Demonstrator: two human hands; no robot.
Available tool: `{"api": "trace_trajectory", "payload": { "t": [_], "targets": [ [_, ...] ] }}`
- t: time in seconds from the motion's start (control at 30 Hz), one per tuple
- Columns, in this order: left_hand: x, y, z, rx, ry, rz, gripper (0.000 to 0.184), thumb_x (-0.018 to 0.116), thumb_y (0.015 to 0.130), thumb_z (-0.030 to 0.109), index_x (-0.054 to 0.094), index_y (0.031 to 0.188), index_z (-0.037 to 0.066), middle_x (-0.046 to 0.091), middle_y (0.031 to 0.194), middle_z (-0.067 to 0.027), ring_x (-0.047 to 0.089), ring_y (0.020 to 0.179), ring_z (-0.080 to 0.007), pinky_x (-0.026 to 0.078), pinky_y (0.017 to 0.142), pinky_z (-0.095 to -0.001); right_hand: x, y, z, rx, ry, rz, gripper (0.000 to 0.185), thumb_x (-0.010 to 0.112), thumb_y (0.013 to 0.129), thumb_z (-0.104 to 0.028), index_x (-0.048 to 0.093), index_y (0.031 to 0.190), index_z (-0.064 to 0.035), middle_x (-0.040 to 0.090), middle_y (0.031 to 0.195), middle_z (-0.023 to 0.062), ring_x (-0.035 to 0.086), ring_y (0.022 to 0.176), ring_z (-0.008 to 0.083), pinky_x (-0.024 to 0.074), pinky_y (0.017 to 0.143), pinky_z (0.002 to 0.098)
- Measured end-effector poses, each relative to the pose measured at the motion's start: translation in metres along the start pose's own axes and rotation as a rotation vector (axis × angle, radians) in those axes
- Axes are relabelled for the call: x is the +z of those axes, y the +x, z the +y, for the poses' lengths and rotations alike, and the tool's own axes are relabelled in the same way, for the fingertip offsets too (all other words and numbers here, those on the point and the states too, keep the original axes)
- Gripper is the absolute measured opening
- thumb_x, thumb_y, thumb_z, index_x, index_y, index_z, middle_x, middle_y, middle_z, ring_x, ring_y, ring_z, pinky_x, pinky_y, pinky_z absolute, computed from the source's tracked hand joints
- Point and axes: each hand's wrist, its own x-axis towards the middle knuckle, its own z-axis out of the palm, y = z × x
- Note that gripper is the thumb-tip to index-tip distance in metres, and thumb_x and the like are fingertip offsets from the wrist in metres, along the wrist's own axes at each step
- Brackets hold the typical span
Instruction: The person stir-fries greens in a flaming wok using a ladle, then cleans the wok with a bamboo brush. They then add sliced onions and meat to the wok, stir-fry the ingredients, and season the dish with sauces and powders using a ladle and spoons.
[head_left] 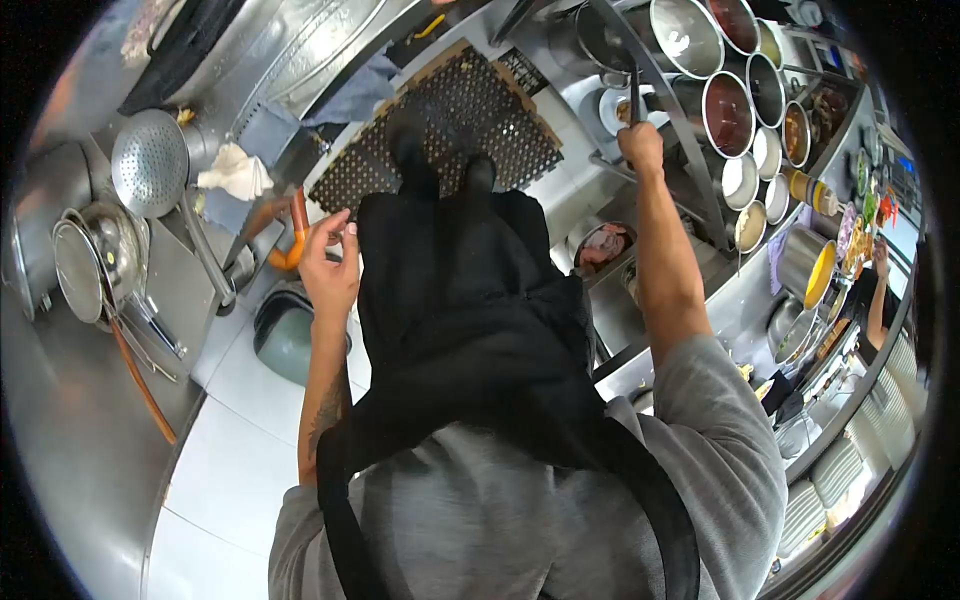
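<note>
So the right hand (641,150) is wrapped tight around one dark handle (634,95), over on the far right beside the metal frame. What that handle belongs to is hard to make out. The left hand (331,270) is loosely open with the fingers a bit curled, and looks like it's holding nothing. There's an orange-red curved piece (299,215) just beside its fingers; can't tell if they touch, and what's at the other end of it is blurry.

Far right there's a crowd of pots. I count at least nine, and two have dark red stuff inside: one pot (735,22) cut by the top edge, another pot (727,115) nearer. Further right, one steel pot (806,262) shows yellow inside, and part of another person's arm (880,305) pokes in.

Left side: one perforated skimmer (150,165), one white rag (235,172), and a strainer pile (85,268) on the steel surface (90,410), overlapping too much to count. Two dark shoes (480,175) on one holey mat (510,110), both blurry.
</note>
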Motion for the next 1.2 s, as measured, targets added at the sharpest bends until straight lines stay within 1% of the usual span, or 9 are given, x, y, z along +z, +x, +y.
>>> {"api": "trace_trajectory", "payload": {
  "t": [0.1,0.2,0.27,0.3,0.33,0.43,0.6,0.93,1.2],
  "targets": [
    [-0.003,-0.014,-0.018,-0.093,-0.027,0.023,0.017,0.064,0.089,0.009,0.067,0.105,0.002,0.067,0.094,-0.0101,0.064,0.081,-0.0186,0.050,0.072,-0.0297,0.025,0.029,0.007,0.034,-0.020,0.038,0.033,0.056,0.077,-0.024,0.068,0.088,0.0055,0.068,0.081,0.0244,0.071,0.072,0.0331,0.0542,0.069,0.0412],
    [-0.003,-0.023,-0.024,-0.153,-0.016,0.002,0.017,0.063,0.089,0.009,0.067,0.104,0.001,0.067,0.095,-0.0104,0.064,0.083,-0.0185,0.050,0.073,-0.0296,0.026,0.050,0.007,0.043,-0.003,-0.100,0.027,0.057,0.079,-0.020,0.065,0.091,0.0027,0.069,0.090,0.0240,0.068,0.088,0.0379,0.0542,0.077,0.0438],
    [-0.002,-0.023,-0.023,-0.152,-0.010,-0.011,0.017,0.063,0.089,0.009,0.067,0.104,0.001,0.067,0.095,-0.0105,0.064,0.083,-0.0184,0.050,0.073,-0.0297,0.030,0.066,0.019,0.286,0.849,-0.462,0.012,0.054,0.085,-0.013,0.059,0.079,-0.0036,0.062,0.069,0.0119,0.063,0.062,0.0222,0.0520,0.053,0.0337],
    [-0.002,-0.020,-0.019,-0.149,-0.003,-0.020,0.017,0.063,0.089,0.009,0.067,0.104,0.001,0.067,0.096,-0.0106,0.064,0.084,-0.0184,0.050,0.074,-0.0299,0.021,0.054,0.010,0.407,1.283,-0.477,0.013,0.050,0.091,-0.007,0.051,0.079,-0.0044,0.049,0.063,0.0027,0.045,0.050,0.0078,0.0396,0.040,0.0214],
    [-0.003,-0.017,-0.015,-0.144,0.002,-0.022,0.017,0.063,0.089,0.009,0.067,0.104,0.001,0.067,0.096,-0.0106,0.064,0.084,-0.0184,0.050,0.074,-0.0299,0.026,0.056,0.018,0.408,1.291,-0.477,0.013,0.050,0.091,-0.007,0.051,0.079,-0.0044,0.049,0.063,0.0027,0.045,0.050,0.0078,0.0396,0.040,0.0214],
    [-0.003,-0.008,-0.002,-0.078,0.045,-0.043,0.018,0.063,0.089,0.009,0.067,0.105,0.002,0.067,0.096,-0.0109,0.065,0.085,-0.0192,0.051,0.075,-0.0307,0.038,0.048,0.039,0.425,1.982,-0.721,0.014,0.048,0.096,-0.009,0.047,0.096,0.0051,0.051,0.073,0.0056,0.043,0.050,0.0062,0.0385,0.041,0.0177],
    [0.002,0.003,0.001,-0.073,0.062,-0.134,0.019,0.061,0.093,0.013,0.066,0.108,0.001,0.066,0.099,-0.0096,0.062,0.090,-0.0151,0.048,0.082,-0.0280,0.041,0.001,0.059,0.366,2.135,-0.759,0.022,0.048,0.097,-0.010,0.049,0.111,0.0080,0.050,0.074,0.0056,0.041,0.050,0.0056,0.0383,0.043,0.0169],
    [0.026,0.029,0.026,0.063,0.039,-0.189,0.018,0.062,0.092,0.010,0.066,0.108,0.002,0.066,0.097,-0.0092,0.063,0.085,-0.0148,0.049,0.080,-0.0279,-0.060,-0.146,0.068,0.383,1.844,-0.561,0.026,0.052,0.098,-0.015,0.052,0.116,0.0027,0.047,0.074,-0.0015,0.034,0.046,0.0011,0.0284,0.035,0.0144],
    [0.041,0.040,0.033,0.092,-0.093,-0.145,0.018,0.065,0.088,0.009,0.068,0.105,0.004,0.066,0.094,-0.0110,0.065,0.085,-0.0218,0.051,0.072,-0.0319,-0.172,-0.237,0.035,0.478,1.520,-0.727,0.037,0.052,0.098,-0.018,0.050,0.128,0.0041,0.047,0.074,-0.0025,0.033,0.043,-0.0010,0.0282,0.034,0.0134]
  ]
}}
